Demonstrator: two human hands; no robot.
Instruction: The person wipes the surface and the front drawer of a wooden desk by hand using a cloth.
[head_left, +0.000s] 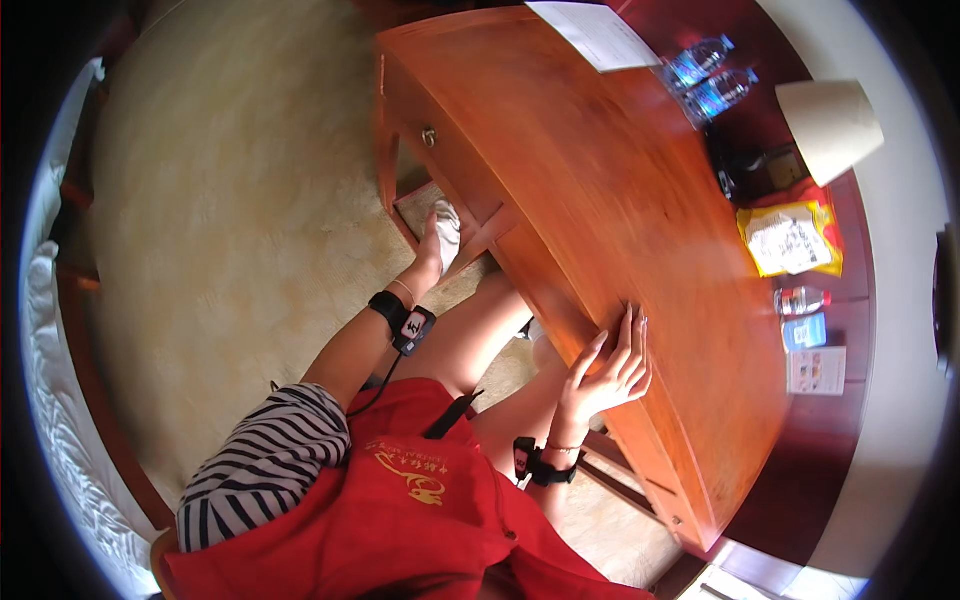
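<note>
My left hand (430, 247) reaches down beside the desk and is closed around a crumpled white cloth (448, 238). It is near the wooden rails (480, 238) under the desk's drawer front. My right hand (611, 371) lies on the front edge of the polished wooden desk (592, 202), fingers spread and holding nothing. Black straps with small devices sit on both wrists, the left device (414, 330) and the right device (523, 459). A cable runs from the left one. I am seated, wearing a red apron (420, 517) with a yellow printed design.
Along the desk's far side are a paper sheet (596, 36), two water bottles (709, 79), a lamp with a cream shade (829, 131), a yellow packet (791, 238), a small bottle (801, 300), a blue box (805, 332) and a printed card (817, 371). A bed (60, 390) stands at left.
</note>
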